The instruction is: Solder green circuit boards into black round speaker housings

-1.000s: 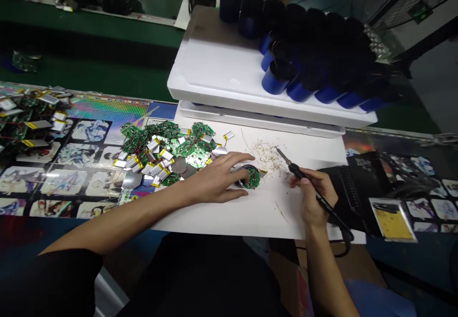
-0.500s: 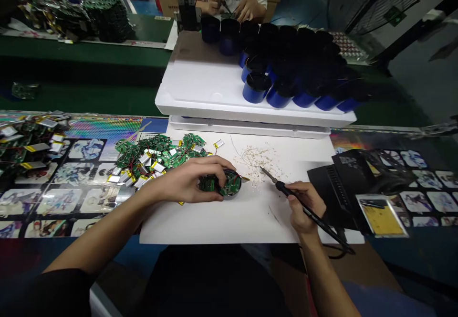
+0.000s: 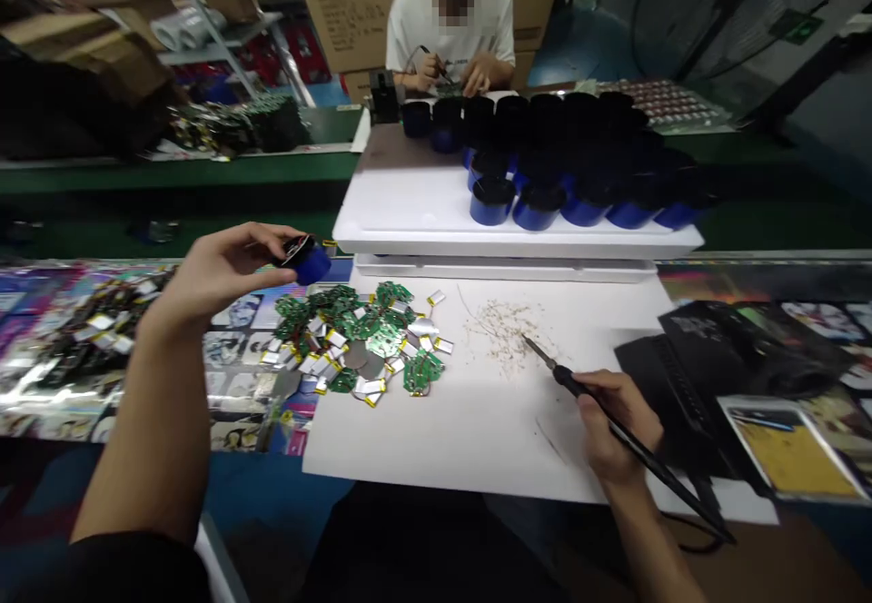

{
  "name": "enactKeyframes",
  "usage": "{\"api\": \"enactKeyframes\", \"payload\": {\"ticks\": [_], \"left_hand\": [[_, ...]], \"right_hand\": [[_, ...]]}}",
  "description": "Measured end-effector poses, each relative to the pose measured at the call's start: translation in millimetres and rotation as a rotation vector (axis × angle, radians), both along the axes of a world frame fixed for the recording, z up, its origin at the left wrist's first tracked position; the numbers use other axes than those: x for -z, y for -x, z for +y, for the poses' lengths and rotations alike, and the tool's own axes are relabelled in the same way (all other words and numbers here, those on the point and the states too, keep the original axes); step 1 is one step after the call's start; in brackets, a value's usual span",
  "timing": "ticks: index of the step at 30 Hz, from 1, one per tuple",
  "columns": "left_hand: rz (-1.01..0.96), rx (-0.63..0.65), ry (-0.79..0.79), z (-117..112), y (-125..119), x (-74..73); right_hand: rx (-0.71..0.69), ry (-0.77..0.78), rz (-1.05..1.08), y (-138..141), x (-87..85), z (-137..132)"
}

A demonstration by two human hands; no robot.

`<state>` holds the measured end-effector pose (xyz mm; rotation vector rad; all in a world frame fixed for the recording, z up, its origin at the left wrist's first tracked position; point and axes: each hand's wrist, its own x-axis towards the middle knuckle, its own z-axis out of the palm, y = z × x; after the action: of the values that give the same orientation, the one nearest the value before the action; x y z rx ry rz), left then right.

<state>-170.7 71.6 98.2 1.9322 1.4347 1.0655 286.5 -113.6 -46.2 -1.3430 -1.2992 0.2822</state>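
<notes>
While a small blue cylinder [image 3: 311, 264] is being pinched by the fingertips [image 3: 276, 242] of the left hand [image 3: 222, 271], it is being held up at left, apart from the pile of green circuit boards and silver pouch batteries [image 3: 354, 340] below. A black soldering iron [image 3: 637, 444] is being gripped by the curled fingers [image 3: 603, 385] of the right hand [image 3: 617, 426], at lower right, its tip being pointed toward scattered pale flecks [image 3: 508, 335] on the white sheet [image 3: 450, 444].

Soldering iron [image 3: 617, 435]: showing a matt black plastic handle, metal tip shining.
Blue cylinder [image 3: 313, 265]: glossy, plastic-looking wall catching light.
Circuit boards [image 3: 385, 335]: gleaming glossy green.
White sheet [image 3: 477, 435]: looking like smooth matt paper.
</notes>
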Motion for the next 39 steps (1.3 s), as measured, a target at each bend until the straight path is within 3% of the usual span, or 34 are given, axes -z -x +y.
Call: {"api": "enactKeyframes", "payload": {"ticks": [2, 6, 11, 14, 17, 20, 21, 23, 25, 26, 30, 32, 35, 39], "left_hand": [[-0.065, -0.108, 0.112, 21.7, 11.1, 11.9], [0.010, -0.246, 0.103, 69.8, 23.3, 43.0], [0.096, -0.337, 0.098, 104.2, 10.7, 71.5], [0.105, -0.396, 0.042, 109.2, 0.5, 64.0], [0.055, -0.428, -0.084, 108.3, -16.4, 36.1], [-0.006, -0.309, -0.195, 98.4, -55.5, 2.8], [-0.016, -0.223, -0.222, 92.7, -74.2, -5.8], [-0.024, 0.083, -0.251, 79.3, -117.4, -14.7], [0.017, 0.282, -0.194, 66.6, -162.0, -11.2], [0.024, 0.300, -0.169, 61.8, -182.5, -5.7], [0.036, 0.176, -0.100, 56.7, -237.1, 21.1], [0.008, 0.124, -0.084, 58.1, -244.4, 25.9], [-0.085, 0.156, -0.077, 49.8, -231.3, 19.7], [-0.124, 0.442, -0.031, 1.2, -191.4, 17.5]], "right_hand": [[0.005, 0.008, -0.019, -2.2, 3.9, -0.7], [0.012, 0.022, -0.041, -7.4, 15.0, -0.4], [0.034, 0.042, -0.095, -15.4, 29.5, 0.7], [0.058, 0.037, -0.117, -16.9, 33.9, 0.9], [0.077, 0.042, -0.088, -10.5, 30.7, 1.9], [0.078, 0.064, -0.022, 0.4, 22.4, 4.1], [0.079, 0.070, -0.007, 3.5, 19.8, 4.9], [0.108, 0.071, 0.005, 7.7, 15.6, 6.0], [0.162, 0.072, 0.005, 9.8, 12.5, 6.0], [0.191, 0.077, 0.002, 10.5, 10.9, 5.6], [0.219, 0.148, 0.009, 14.7, 1.6, 3.3], [0.184, 0.152, 0.042, 17.6, -2.7, 2.7], [0.110, 0.108, 0.104, 20.3, -3.2, 2.2], [0.002, 0.095, 0.211, 19.0, 4.4, -0.3]]}}
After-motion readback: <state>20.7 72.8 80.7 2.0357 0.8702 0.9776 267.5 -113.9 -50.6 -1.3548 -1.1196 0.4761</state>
